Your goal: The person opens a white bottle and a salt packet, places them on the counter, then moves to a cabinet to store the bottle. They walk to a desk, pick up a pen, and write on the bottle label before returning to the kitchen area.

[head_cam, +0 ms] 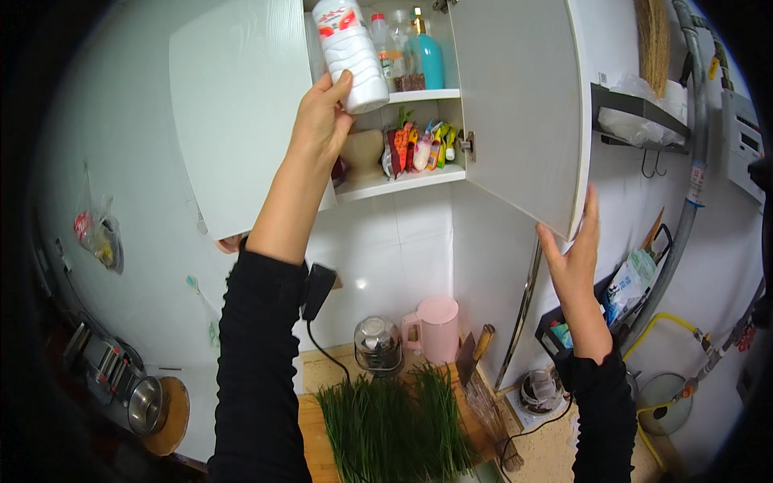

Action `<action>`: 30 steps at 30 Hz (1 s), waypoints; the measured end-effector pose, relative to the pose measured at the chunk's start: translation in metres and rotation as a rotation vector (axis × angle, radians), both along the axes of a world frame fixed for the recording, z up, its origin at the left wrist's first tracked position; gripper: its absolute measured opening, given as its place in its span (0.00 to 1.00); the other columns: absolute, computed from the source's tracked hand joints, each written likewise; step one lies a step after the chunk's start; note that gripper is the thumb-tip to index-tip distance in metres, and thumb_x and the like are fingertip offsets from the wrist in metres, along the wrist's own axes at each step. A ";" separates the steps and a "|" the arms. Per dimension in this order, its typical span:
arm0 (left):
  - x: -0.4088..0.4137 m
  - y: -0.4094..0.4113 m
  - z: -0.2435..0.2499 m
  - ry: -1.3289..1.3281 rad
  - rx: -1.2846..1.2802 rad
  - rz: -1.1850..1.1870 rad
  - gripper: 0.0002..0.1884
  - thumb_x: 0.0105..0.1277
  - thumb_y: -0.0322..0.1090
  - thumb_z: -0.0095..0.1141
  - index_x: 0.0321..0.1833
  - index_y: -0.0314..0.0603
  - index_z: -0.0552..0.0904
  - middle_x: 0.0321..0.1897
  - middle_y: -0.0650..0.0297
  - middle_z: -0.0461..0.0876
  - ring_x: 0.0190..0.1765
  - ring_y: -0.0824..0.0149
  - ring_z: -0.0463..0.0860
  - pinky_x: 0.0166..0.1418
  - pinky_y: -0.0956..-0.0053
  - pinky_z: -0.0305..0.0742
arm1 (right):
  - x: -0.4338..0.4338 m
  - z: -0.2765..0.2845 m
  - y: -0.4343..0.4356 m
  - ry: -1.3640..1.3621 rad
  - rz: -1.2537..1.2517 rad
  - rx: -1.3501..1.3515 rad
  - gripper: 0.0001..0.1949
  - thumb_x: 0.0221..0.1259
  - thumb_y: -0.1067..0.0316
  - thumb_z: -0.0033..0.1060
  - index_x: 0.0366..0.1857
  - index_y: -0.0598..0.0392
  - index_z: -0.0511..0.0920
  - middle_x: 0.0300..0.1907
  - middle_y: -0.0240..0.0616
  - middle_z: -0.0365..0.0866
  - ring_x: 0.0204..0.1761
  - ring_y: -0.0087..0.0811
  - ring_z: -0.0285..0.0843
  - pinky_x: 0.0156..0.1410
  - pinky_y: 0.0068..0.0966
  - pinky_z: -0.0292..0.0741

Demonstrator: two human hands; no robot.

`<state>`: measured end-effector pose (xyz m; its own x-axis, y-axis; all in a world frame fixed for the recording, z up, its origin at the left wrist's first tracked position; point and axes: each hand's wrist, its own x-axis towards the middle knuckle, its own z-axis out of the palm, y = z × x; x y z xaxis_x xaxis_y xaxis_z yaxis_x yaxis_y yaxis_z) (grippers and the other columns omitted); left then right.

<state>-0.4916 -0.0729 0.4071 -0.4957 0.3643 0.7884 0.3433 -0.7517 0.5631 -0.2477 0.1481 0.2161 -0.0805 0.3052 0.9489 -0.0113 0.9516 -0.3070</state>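
Raised before an open wall cabinet, my left hand (323, 115) grips the lower part of a white plastic bottle (353, 63) with a red-patterned label. The bottle tilts, and its top runs to the picture's upper edge. My right hand (570, 253) touches the lower corner of the open cabinet door (522, 115), thumb below and fingers along its edge. On the upper shelf (426, 95) stand a turquoise pump bottle (430, 60), a clear jar and a red-capped bottle. The lower shelf holds a beige bowl-shaped vessel (362, 154) and several colourful packets (416, 148).
Long green leaves, apparently chives (392, 428), cover much of a wooden board. Behind them stand a pink kettle (439, 329) and a metal pot (377, 344); a cleaver (466, 359) is beside the kettle. Grey and yellow pipes (655, 320) run along the right wall.
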 end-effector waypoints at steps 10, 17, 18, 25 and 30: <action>0.131 -0.078 -0.191 -0.158 -0.076 -0.332 0.30 0.69 0.29 0.52 0.72 0.28 0.57 0.69 0.50 0.64 0.71 0.54 0.64 0.76 0.53 0.56 | 0.056 -0.054 -0.150 -0.304 0.550 -0.049 0.50 0.52 0.54 0.72 0.73 0.61 0.47 0.74 0.60 0.45 0.76 0.56 0.43 0.77 0.46 0.47; 0.235 -0.097 -0.322 -0.194 -0.439 -0.644 0.43 0.63 0.42 0.61 0.73 0.28 0.51 0.69 0.46 0.61 0.69 0.52 0.66 0.73 0.56 0.59 | 0.145 -0.134 -0.258 -0.293 0.428 -0.400 0.49 0.60 0.57 0.66 0.75 0.60 0.39 0.71 0.58 0.47 0.70 0.56 0.55 0.72 0.41 0.58; 0.259 -0.092 -0.327 -0.177 -0.466 -0.741 0.43 0.63 0.42 0.61 0.73 0.28 0.51 0.69 0.46 0.61 0.69 0.52 0.66 0.72 0.57 0.60 | 0.168 -0.144 -0.263 -0.205 0.501 -0.479 0.48 0.57 0.62 0.65 0.76 0.57 0.39 0.69 0.56 0.51 0.65 0.58 0.61 0.69 0.39 0.62; 0.443 -0.093 -0.349 -0.235 -0.620 -1.178 0.49 0.57 0.51 0.68 0.74 0.41 0.54 0.68 0.53 0.62 0.71 0.53 0.63 0.74 0.55 0.56 | 0.381 -0.161 -0.343 -0.170 -0.032 -0.412 0.43 0.58 0.68 0.65 0.75 0.52 0.48 0.68 0.54 0.54 0.66 0.53 0.63 0.65 0.38 0.69; 0.645 -0.113 -0.321 0.144 -0.344 -1.651 0.55 0.45 0.66 0.71 0.70 0.41 0.58 0.56 0.59 0.68 0.57 0.60 0.71 0.63 0.62 0.66 | 0.532 -0.180 -0.427 -0.120 -0.390 -0.387 0.46 0.52 0.70 0.69 0.75 0.48 0.50 0.65 0.53 0.57 0.59 0.53 0.70 0.57 0.37 0.76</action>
